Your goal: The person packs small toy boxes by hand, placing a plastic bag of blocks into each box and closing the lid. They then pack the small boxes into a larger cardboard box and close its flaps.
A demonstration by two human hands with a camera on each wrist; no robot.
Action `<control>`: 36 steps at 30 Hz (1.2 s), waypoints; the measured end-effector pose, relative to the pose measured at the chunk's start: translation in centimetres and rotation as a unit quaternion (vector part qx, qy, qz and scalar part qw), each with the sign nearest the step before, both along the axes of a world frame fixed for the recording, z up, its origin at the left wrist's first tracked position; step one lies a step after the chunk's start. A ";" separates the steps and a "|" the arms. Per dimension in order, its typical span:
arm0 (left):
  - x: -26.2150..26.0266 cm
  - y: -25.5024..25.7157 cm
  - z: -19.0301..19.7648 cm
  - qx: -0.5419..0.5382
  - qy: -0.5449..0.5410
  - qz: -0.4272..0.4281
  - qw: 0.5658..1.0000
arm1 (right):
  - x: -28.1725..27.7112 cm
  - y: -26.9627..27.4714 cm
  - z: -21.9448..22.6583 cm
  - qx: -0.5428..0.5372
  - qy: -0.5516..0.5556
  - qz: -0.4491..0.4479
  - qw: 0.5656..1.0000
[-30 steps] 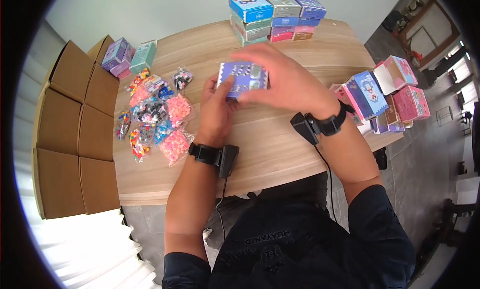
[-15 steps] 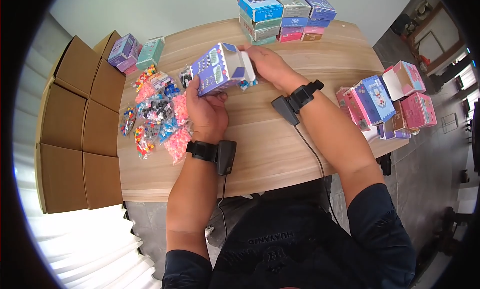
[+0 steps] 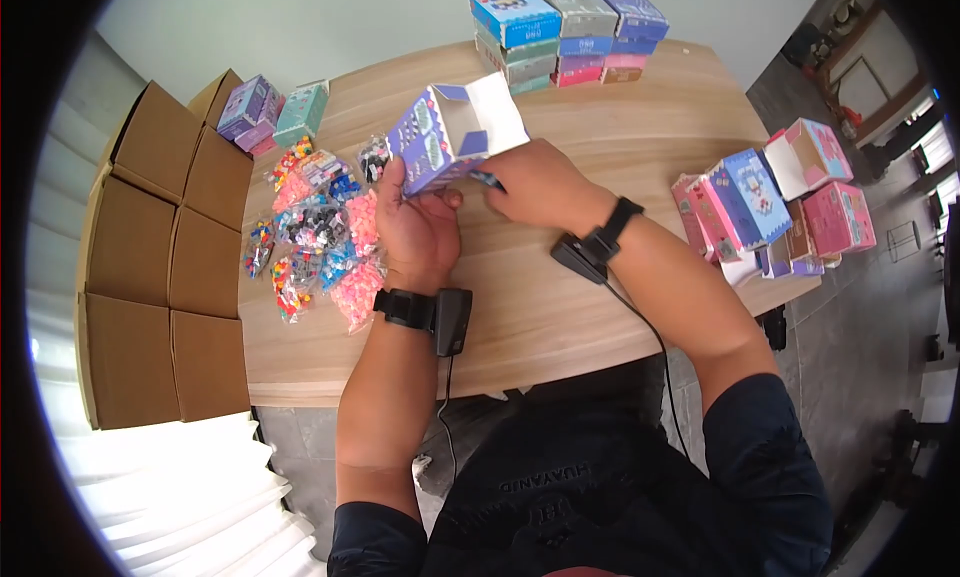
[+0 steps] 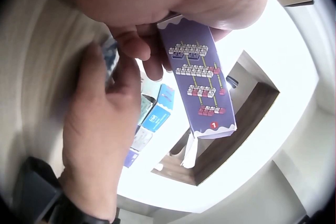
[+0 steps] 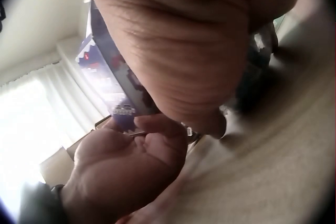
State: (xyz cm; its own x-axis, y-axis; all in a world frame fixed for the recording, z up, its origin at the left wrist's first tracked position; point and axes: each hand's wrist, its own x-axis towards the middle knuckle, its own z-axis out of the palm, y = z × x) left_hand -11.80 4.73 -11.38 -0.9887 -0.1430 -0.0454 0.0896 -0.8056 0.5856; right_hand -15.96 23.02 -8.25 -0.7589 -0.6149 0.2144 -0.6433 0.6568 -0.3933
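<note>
My left hand (image 3: 415, 232) grips an open purple cardboard box (image 3: 422, 142) above the table, thumb along its side. The box is tilted, with its open end and white flap (image 3: 500, 112) facing right; the inside that shows is bare card. In the left wrist view its purple side carries a brick-building diagram. Just below the flap, my right hand (image 3: 545, 185) pinches a small plastic bag of bricks (image 4: 110, 60) between thumb and fingers, close to the tabletop. Most of that bag is hidden behind the fingers.
Several clear bags of coloured bricks (image 3: 310, 222) lie left of the hands on the wooden table (image 3: 540, 297). Brown cartons (image 3: 130, 242) line the left edge. Stacked small boxes (image 3: 515, 17) stand at the back, and opened boxes (image 3: 750, 197) at the right.
The purple box has gone from between both hands to the left hand alone, its end now open with the flap out. The right hand has come down beside it with the bag.
</note>
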 end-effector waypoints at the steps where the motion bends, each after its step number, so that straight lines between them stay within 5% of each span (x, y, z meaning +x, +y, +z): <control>1: 0.5 -0.1 -0.2 -0.010 -0.010 0.002 1.000 | 0.7 0.5 -1.3 -0.042 0.028 -0.004 0.999; 3: 0.3 0.2 0.1 -0.020 0.018 0.009 1.000 | 1.5 2.2 0.0 -0.061 0.095 -0.010 0.994; 7: 0.1 -0.2 -1.0 -0.044 0.007 0.026 0.999 | 3.1 4.6 -0.3 -0.015 0.057 -0.044 0.997; 10: 0.2 -0.2 -1.2 -0.050 0.005 0.018 0.999 | 2.7 5.2 -0.6 -0.085 0.031 -0.063 0.994; 12: -0.2 0.4 -0.3 -0.044 0.002 -0.003 0.999 | 0.3 6.4 -2.2 -0.267 -0.073 -0.095 0.956; 14: 0.2 0.3 -0.7 -0.040 0.001 -0.015 0.999 | -0.4 7.3 -2.4 -0.443 -0.238 -0.100 0.859; 16: 0.1 0.2 -0.8 -0.046 -0.001 -0.016 0.999 | -0.2 8.4 0.4 -0.596 -0.444 -0.077 0.665; 19: 0.2 0.2 -0.3 -0.078 0.006 -0.007 0.997 | 0.9 7.1 3.4 -0.776 -0.451 -0.047 0.439; 24: 0.3 0.5 0.0 -0.110 0.005 -0.013 0.994 | 1.2 7.8 3.2 -0.733 -0.286 -0.015 0.617; 29: 0.3 0.7 -0.2 -0.132 0.021 -0.029 0.991 | 1.7 7.3 2.9 -0.607 -0.187 -0.077 0.768; 36: 0.4 0.8 0.1 -0.119 0.004 -0.016 0.993 | 1.7 7.7 2.9 -0.531 -0.260 -0.114 0.799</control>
